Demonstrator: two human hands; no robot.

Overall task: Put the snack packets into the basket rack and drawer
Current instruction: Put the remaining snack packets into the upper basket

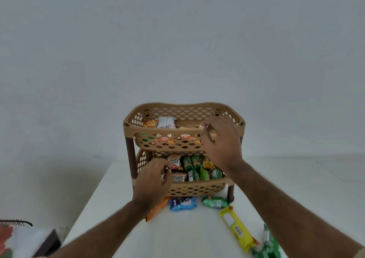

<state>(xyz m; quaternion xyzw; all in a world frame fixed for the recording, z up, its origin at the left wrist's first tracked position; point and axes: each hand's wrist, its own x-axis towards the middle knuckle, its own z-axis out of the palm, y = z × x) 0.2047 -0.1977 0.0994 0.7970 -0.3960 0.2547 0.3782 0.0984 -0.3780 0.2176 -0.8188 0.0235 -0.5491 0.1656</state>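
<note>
The left hand [153, 176] pinches a packet [175, 162] in the rack's [183, 145] lower basket. The right hand [219, 139], fingers curled (contents unclear), is at the upper basket. More packets [183, 203] lie on the table [177, 234].

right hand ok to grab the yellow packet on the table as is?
Probably yes. The yellow packet lies bare on the table, nothing on it; the right hand is up at the rack.

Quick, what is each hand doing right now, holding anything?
Left hand: fingers curled at the lower basket, pinching a small packet.
Right hand: fingers curled at the upper basket; whether it holds anything cannot be told.
</note>
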